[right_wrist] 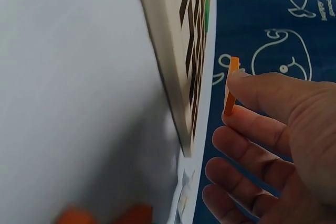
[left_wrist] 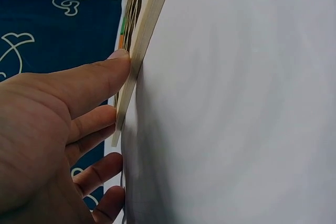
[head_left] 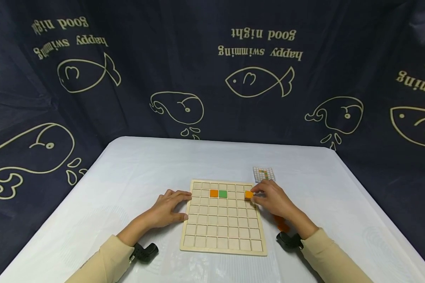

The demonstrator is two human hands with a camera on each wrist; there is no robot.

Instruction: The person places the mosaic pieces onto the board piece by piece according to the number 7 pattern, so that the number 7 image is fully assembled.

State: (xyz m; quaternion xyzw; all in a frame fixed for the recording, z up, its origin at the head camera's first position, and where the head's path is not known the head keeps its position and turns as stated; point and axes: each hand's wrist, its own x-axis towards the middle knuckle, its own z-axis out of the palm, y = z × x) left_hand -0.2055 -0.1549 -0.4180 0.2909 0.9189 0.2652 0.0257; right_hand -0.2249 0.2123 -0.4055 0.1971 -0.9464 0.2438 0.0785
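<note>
A square wooden grid board lies on the table, with an orange tile and a green tile side by side in its second row from the top. My left hand rests at the board's left edge, the thumb and some fingertips touching it, fingers fairly straight. Above the board's upper right part, my right hand pinches another orange tile between thumb and index finger. In the right wrist view that tile is held on edge, apart from the board, while the other fingers are loosely bent.
Beyond the right hand lies a small card printed with a coloured grid. Loose orange pieces lie right of the board, partly hidden beneath the right forearm. A white cover spreads over the table, and a dark patterned curtain hangs behind it.
</note>
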